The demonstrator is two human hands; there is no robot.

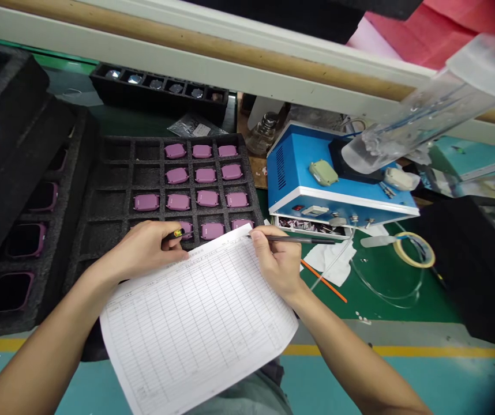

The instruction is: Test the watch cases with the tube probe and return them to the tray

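My right hand (276, 256) grips a black pen (303, 238), its tip at the top right of a printed paper form (199, 323). The form is a ruled grid with some writing along its upper rows. At the form's upper edge, my left hand (146, 248) is closed on a small black piece with a yellow end (176, 234), which looks like a pen cap. The sheet lies partly over a black foam tray (156, 138) holding several purple watch-like cases (178, 202). Its lower end hangs over the table edge.
Stacked foam trays (57, 202) with purple-framed pieces stand at left. A blue machine (338, 190) carries a clear tube (429, 109) at right. Nearby lie an orange stick (324, 280), a tape roll (414, 249) and crumpled white tissue (329, 259). A shelf beam (230, 55) crosses above.
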